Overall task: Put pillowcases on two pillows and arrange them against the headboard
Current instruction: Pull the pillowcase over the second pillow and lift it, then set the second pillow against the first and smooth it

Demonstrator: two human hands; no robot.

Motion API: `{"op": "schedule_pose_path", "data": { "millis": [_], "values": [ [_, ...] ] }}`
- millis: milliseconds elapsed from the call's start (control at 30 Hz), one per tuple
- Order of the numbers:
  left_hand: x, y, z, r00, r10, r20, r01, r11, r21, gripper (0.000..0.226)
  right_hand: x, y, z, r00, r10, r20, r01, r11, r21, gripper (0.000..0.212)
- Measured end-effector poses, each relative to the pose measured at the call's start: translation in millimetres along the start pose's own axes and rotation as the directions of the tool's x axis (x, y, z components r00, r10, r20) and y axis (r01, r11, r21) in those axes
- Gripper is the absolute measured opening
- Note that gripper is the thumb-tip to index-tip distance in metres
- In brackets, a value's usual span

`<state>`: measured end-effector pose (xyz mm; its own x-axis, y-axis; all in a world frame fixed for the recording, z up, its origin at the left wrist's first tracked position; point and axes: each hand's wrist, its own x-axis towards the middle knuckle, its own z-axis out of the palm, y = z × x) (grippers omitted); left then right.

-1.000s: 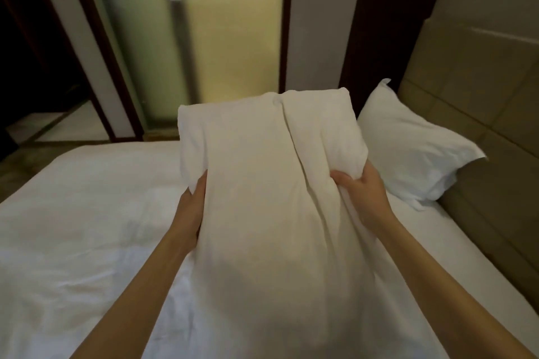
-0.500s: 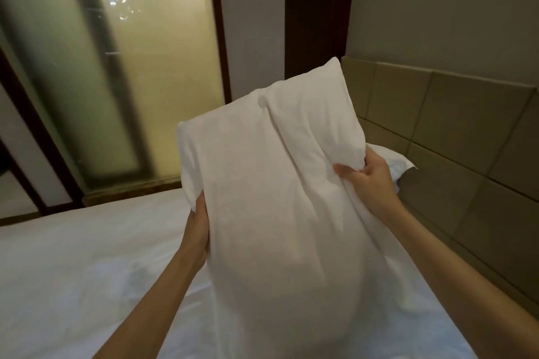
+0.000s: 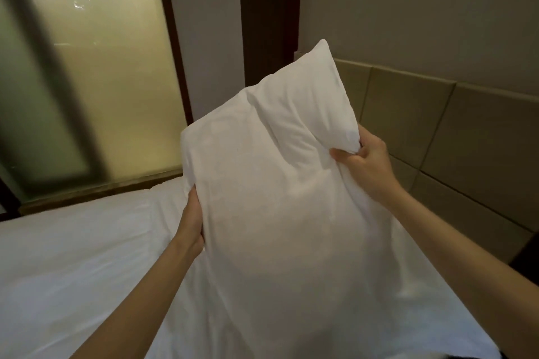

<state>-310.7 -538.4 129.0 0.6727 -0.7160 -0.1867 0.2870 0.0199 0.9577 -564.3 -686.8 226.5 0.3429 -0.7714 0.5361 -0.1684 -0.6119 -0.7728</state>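
Note:
A white pillow in its pillowcase (image 3: pixel 277 198) stands upright in front of me over the bed, its top corner tilted toward the headboard (image 3: pixel 455 137). My left hand (image 3: pixel 191 221) grips its left edge low down. My right hand (image 3: pixel 367 165) pinches a fold of the case on its right edge. The other pillow is hidden behind the one I hold.
The white bed sheet (image 3: pixel 75 256) spreads out to the left and below. The padded beige headboard runs along the right. A frosted glass panel (image 3: pixel 96 67) and a dark door frame (image 3: pixel 268 14) stand beyond the bed's far side.
The pillow has risen and swung right toward the headboard, and my view turned with it. The second pillow, seen a second ago at the right, is now covered. Both hands keep their grip.

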Motion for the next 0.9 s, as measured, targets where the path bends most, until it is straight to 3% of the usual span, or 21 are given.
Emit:
{"op": "schedule_pose_path", "data": {
  "millis": [200,467,600,700,800,900],
  "values": [
    [7.1,-50.5,117.4,0.998,-0.061,-0.007,0.061,0.997,-0.039,0.042,34.6,70.9,-85.9,0.997,0.004,0.071,0.003,0.996,-0.087,0.049],
    [20.8,-119.3,211.1,0.981,-0.193,-0.033,0.193,0.981,0.000,0.045,60.2,144.4,-148.5,0.986,-0.009,0.169,0.057,0.959,-0.277,0.049],
    [26.6,-143.0,242.5,0.951,-0.306,-0.048,0.306,0.952,0.007,0.060,66.5,167.5,-161.2,0.982,-0.015,0.190,0.086,0.924,-0.372,0.043],
    [38.8,-159.5,254.6,0.929,-0.369,-0.031,0.370,0.920,0.132,0.062,75.7,180.9,-165.7,0.979,-0.019,0.201,0.108,0.891,-0.441,0.034],
    [57.2,-165.3,256.7,0.967,-0.255,-0.019,0.246,0.907,0.341,0.035,85.6,193.9,-162.0,0.980,0.003,0.201,0.104,0.848,-0.520,0.029],
    [87.8,-163.4,252.3,0.983,-0.184,-0.024,0.172,0.854,0.491,0.048,89.2,210.0,-148.3,0.973,0.065,0.223,0.084,0.798,-0.597,0.026]
  ]
}}
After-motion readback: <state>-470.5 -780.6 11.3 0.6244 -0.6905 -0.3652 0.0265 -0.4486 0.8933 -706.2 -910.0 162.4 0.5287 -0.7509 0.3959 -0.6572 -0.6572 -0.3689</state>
